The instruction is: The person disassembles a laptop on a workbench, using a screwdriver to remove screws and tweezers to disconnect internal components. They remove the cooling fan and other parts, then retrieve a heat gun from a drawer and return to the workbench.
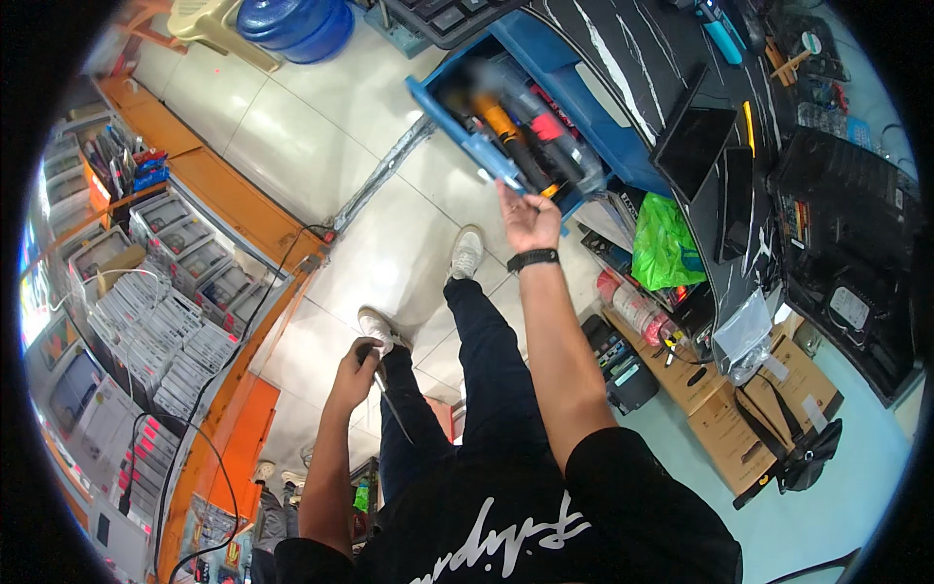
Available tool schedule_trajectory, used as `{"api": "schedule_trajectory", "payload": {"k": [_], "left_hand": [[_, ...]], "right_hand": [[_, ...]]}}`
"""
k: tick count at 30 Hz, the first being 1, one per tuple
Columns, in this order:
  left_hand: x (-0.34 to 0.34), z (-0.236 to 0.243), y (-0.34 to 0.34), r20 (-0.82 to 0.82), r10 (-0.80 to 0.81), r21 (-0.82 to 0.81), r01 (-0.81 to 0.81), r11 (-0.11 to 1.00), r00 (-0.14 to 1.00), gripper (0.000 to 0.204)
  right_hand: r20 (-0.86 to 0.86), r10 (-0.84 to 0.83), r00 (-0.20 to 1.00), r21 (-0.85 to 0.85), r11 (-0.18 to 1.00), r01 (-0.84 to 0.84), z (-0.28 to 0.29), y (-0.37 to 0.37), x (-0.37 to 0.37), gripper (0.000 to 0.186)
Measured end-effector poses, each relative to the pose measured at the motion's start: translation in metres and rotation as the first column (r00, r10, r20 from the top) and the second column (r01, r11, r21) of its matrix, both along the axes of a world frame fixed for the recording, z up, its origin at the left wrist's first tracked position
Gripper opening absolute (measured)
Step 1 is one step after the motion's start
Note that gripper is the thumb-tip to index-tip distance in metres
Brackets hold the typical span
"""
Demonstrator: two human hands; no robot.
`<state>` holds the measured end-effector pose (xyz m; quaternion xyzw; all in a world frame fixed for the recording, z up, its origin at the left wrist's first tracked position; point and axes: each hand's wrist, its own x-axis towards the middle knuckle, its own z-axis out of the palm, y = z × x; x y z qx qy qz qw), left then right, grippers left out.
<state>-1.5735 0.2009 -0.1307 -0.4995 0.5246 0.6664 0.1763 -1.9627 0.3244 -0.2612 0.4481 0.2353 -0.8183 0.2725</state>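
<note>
My right hand (531, 222) reaches out palm up, its fingers curled at the front edge of an open blue drawer (465, 136). Inside the drawer lie an orange-and-black tool (504, 125), a piece with a red-pink band (548, 127) and other tools packed side by side. Part of the drawer's contents is blurred. Low on the left, my left hand (358, 372) is closed around the dark handle of what looks like a screwdriver (393, 413). Its thin metal shaft points down past my leg.
A black marbled desktop (623, 58) curves above the drawer, with a dark monitor (696, 136) on it. Under it hang a green plastic bag (667, 243) and cardboard boxes (730, 428). An orange-framed display case (219, 185) runs along the left. Taped cable (384, 175) crosses the floor.
</note>
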Motion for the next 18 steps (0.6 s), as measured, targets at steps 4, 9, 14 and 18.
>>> {"api": "schedule_trajectory", "payload": {"k": [4,9,14,18], "left_hand": [[0.039,0.007,0.01,-0.075,0.001,-0.035,-0.003,0.999,0.997,0.019],[0.044,0.022,0.026,-0.101,0.188,-0.121,-0.2,0.972,0.977,0.02],[0.034,0.052,0.042,-0.159,0.268,-0.469,-0.311,0.826,0.95,0.037],[0.021,0.169,0.024,-0.443,0.547,-0.477,-0.704,0.526,0.71,0.034]], "right_hand": [[-0.411,0.394,0.822,0.216,0.918,-0.332,0.02,-0.002,-0.024,0.05],[-0.215,0.976,-0.029,0.514,0.087,-0.854,0.043,0.083,0.071,0.031],[-0.491,0.675,-0.551,0.417,-0.373,-0.829,0.189,0.048,0.197,0.05],[-0.391,0.42,-0.819,0.835,-0.213,-0.508,0.293,-0.037,0.233,0.035]]}}
